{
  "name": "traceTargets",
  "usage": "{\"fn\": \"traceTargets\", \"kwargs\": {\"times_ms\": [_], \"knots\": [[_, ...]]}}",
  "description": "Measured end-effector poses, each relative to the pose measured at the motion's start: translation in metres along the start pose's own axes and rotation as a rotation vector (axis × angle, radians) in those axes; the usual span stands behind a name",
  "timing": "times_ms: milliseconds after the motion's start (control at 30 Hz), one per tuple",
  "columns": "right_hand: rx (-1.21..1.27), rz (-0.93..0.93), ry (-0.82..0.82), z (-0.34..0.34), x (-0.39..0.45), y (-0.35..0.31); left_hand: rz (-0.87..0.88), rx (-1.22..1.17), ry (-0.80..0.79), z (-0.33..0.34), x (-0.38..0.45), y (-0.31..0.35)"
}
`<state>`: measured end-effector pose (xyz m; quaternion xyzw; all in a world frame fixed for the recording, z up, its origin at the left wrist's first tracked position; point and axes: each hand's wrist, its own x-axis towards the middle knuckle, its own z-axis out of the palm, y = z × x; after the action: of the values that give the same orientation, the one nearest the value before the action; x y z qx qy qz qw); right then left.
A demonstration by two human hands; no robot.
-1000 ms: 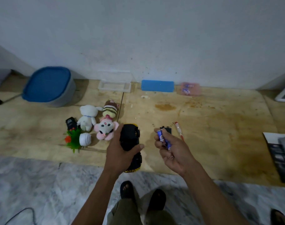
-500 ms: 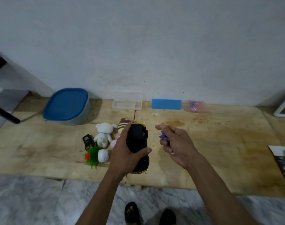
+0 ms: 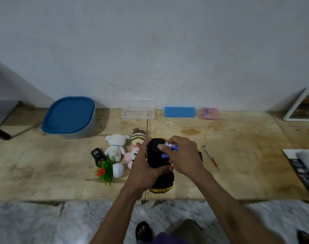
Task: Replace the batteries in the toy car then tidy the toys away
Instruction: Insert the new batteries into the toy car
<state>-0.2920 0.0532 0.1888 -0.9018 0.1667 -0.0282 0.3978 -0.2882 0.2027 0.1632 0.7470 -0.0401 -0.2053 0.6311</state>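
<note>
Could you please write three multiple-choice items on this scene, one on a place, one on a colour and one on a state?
1. Where does the red-and-white screwdriver lie?
A. Right of the hands
B. Inside the clear plastic box
C. On the blue lid

2. What colour is the lid of the round grey tub?
A. Red
B. Blue
C. Yellow

3. What does the left hand do?
A. Rests empty
B. Grips the black-and-yellow toy car
C. Holds a plush bear

Answers: 1 A, it lies on the board right of the right hand; 2 B, plainly blue; 3 B, fingers wrap the car.
</note>
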Motion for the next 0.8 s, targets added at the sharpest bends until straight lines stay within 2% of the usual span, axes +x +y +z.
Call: {"fn": "traceTargets", "kwargs": {"times_ms": [167, 433, 567, 800], "knots": [[0.142, 0.083, -0.006, 0.002, -0.008, -0.004, -0.047, -0.057, -0.037, -0.010, 0.000, -0.004], [0.127, 0.089, -0.126, -0.004, -0.002, 0.004, -0.071, -0.150, -0.053, -0.015, 0.012, -0.001], [0.125, 0.058, -0.073, -0.005, -0.001, 0.007, -0.084, -0.198, -0.050, -0.012, 0.018, 0.001], [0.187, 0.053, 0.112, 0.005, 0.002, 0.011, -0.071, -0.222, -0.037, -0.005, 0.024, 0.005]]}}
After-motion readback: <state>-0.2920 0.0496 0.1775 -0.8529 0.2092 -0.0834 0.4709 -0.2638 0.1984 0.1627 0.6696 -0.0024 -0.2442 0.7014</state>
